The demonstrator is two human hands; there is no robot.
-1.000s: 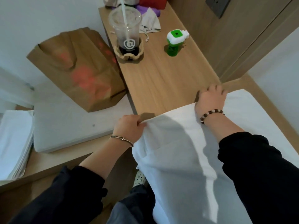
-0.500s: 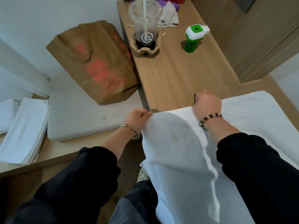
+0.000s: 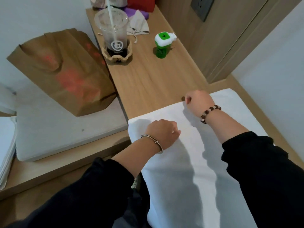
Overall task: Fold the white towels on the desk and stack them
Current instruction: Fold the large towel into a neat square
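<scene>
A white towel [image 3: 189,162] lies spread over the near end of the wooden desk [image 3: 148,79], and its near part hangs off the desk's front edge toward the person. Its far edge runs slantwise across the desk top. The right hand [image 3: 199,102] sits at the far right part of that edge, fingers curled into a fist that pinches the cloth, a bead bracelet on the wrist. The left hand [image 3: 162,132] rests on the towel near its far left corner, fingers curled under; whether it grips cloth cannot be told. More white cloth extends to the right of the right hand.

Beyond the towel's far edge the desk top is bare wood up to a green-and-white bottle [image 3: 162,45] and a plastic cup with a straw [image 3: 115,35], both well apart from the towel. Left of the desk a brown paper bag [image 3: 62,71] leans on a grey cushion [image 3: 65,125]. At the far left edge sits a stack of white towels [image 3: 6,150].
</scene>
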